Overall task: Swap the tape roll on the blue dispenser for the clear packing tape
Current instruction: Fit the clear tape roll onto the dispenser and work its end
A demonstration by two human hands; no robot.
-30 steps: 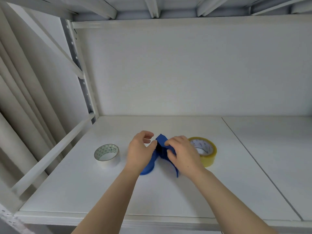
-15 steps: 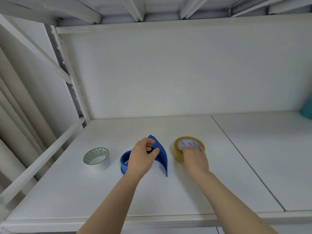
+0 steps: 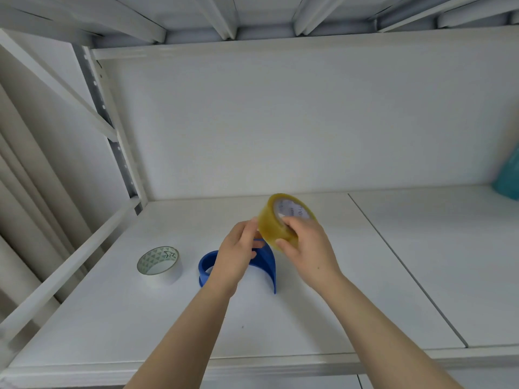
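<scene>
My right grip [image 3: 306,245] was clamped on the clear packing tape [image 3: 273,224], fingers and thumb curled round its yellowish band. It held the roll in the air, tilted, just above the blue dispenser [image 3: 207,266] and a little to its right. The roll's white printed core showed on the side turned away from the dispenser. My left grip [image 3: 236,259] was closed over the dispenser's raised middle, fingers curled onto the blue plastic. The thumb stood up toward the roll, and I could not tell whether its tip touched the tape or only came close. The dispenser itself stood on the white shelf [image 3: 280,327]. Its round ring showed to the left of my left wrist, and its curved, pointed wing swept down to the shelf on the right. To the left of the dispenser, apart from it, a white tape roll [image 3: 158,263] lay flat with its green triangle-patterned core facing up. Well to the right of the dispenser a seam [image 3: 407,272] ran across the shelf from back to front. Far beyond that a teal thing [image 3: 509,175] was cut off by the picture's edge, too little of it showing to name.
</scene>
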